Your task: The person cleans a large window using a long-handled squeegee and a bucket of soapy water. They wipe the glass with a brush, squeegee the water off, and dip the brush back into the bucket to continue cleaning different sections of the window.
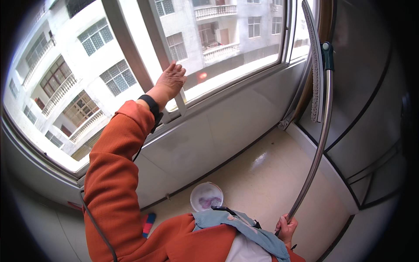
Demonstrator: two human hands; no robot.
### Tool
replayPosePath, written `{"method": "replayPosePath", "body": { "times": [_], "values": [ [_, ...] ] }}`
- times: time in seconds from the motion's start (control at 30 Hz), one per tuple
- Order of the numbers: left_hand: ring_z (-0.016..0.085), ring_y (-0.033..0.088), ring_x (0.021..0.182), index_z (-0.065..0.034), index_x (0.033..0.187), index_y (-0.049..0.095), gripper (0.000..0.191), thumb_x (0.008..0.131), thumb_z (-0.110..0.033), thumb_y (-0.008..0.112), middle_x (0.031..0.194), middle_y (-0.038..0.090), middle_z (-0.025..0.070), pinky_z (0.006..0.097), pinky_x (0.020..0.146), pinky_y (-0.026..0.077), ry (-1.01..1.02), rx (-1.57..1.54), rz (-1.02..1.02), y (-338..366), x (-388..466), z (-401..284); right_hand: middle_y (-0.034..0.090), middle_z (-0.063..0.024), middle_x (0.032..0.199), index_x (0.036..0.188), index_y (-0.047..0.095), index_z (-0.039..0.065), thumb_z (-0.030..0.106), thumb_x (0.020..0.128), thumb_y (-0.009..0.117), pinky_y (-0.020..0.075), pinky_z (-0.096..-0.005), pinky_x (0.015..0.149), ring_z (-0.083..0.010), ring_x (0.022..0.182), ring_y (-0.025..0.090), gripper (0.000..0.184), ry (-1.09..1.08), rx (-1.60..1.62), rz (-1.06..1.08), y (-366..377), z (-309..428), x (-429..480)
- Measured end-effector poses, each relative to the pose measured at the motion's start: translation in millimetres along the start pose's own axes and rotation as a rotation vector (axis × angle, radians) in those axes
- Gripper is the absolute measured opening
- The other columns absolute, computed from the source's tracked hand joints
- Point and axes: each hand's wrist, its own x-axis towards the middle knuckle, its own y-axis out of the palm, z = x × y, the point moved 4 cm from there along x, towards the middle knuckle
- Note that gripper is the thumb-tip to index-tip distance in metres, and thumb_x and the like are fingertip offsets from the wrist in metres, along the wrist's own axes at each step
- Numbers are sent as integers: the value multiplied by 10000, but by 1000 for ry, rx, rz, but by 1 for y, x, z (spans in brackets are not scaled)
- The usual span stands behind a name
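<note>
My left hand (171,79) is raised to the sliding window, fingers bent around the upright metal stile of a window sash (153,28); its fingertips are hidden. My right hand (286,228), low at the right, grips the lower part of a metal pole (315,163). That pole belongs to a flat mop, whose grey fabric pad (315,70) stands upright at the top right. A dark green joint (328,55) links pad and pole. The pad is beside the right end of the window, apart from my left hand.
A white bucket (194,194) with foamy water and a purplish cloth inside stands on the beige tiled floor (252,183). Below the window runs a pale tiled wall (203,137). Dark panels (360,98) border the right side. A black cable (98,226) passes by my left sleeve.
</note>
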Motion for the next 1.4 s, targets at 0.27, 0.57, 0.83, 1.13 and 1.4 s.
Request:
{"method": "replayPosePath", "body": {
  "times": [0.27,0.57,0.83,1.13,1.4],
  "values": [
    [224,472,1176,-141,904,646,149,803,-103,542,1073,562,59,428,1129,231,-10,-19,-47,-2,1,3,502,-24,531,745,532,20,81,872,606,391,-232,399,-88,417,464,159,9,35,-44,-18,3,13],
    [225,518,1073,-129,841,627,123,771,-62,551,886,571,46,414,1085,280,-45,-144,-71,-9,-2,6,517,-13,538,734,552,22,74,870,617,401,-225,396,-74,423,474,159,33,36,-52,-27,16,55],
    [255,514,984,-110,765,575,79,708,-56,570,851,534,76,392,1022,325,-86,-202,-208,-13,-1,5,527,-11,543,734,562,24,76,846,638,401,-226,402,-74,421,477,145,45,26,-35,-35,28,111],
    [259,500,940,-98,742,582,78,676,-57,581,830,520,78,377,972,349,-142,-205,-181,-11,1,1,528,-13,542,734,562,24,69,848,633,404,-227,403,-77,420,482,142,23,12,-10,-38,35,181],
    [250,501,946,-103,783,579,122,665,-74,587,848,517,66,376,983,354,-210,-173,-101,-7,1,-4,515,-21,528,748,545,17,71,867,616,405,-227,400,-87,415,481,149,-32,-33,21,-33,36,240]
  ]
}}
